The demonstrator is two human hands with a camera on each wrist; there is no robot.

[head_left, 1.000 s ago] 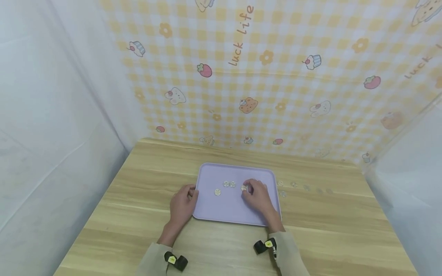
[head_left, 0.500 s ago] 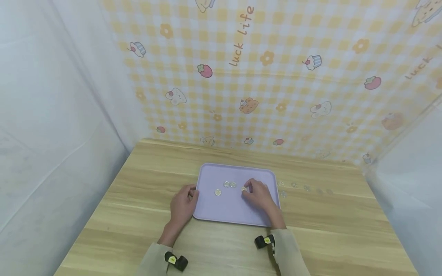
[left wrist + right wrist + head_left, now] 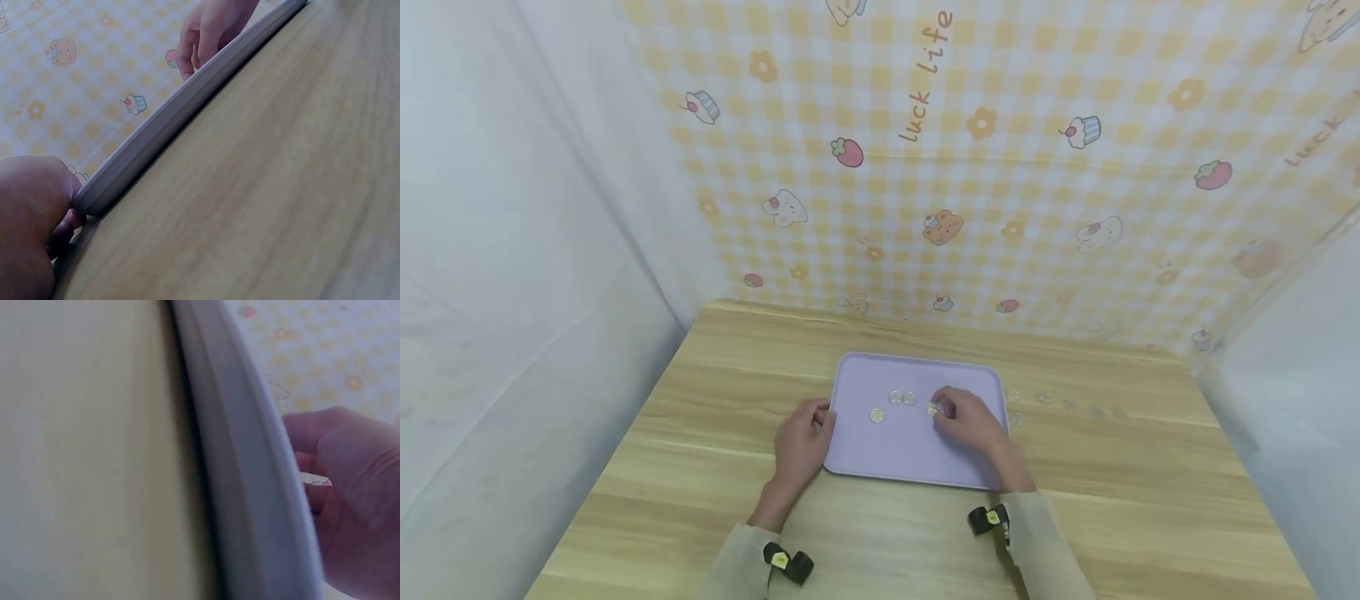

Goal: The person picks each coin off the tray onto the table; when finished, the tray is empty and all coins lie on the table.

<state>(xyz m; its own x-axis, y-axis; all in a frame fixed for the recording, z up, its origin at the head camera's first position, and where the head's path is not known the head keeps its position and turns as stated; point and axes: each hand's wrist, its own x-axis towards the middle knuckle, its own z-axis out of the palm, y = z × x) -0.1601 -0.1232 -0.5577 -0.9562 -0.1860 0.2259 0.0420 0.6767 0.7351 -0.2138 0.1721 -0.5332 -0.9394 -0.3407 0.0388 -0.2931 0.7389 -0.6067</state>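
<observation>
A lilac tray [image 3: 895,454] lies on the wooden table. My left hand [image 3: 802,442] holds its left edge; in the left wrist view the thumb is at the rim with fingers below. Over the tray's right half, my right hand [image 3: 970,419] pinches a small shiny coin [image 3: 932,409] between thumb and fingertips. Whether that coin touches the tray I cannot tell. Two coins [image 3: 896,398] lie side by side to its left, and another coin [image 3: 877,416] sits further left and nearer. The tray's wall [image 3: 250,462] hides the right fingertips in the right wrist view.
Several pale, see-through-looking discs [image 3: 1070,406] lie in a loose row on the table right of the tray. A checked cloth [image 3: 1000,183] hangs behind the table [image 3: 700,392], with white sheets [image 3: 512,250] at both sides.
My right wrist and forearm have swung slightly to the right while the fingertips stay at the same coin. The left hand and the tray keep their places; the head view shifts a little.
</observation>
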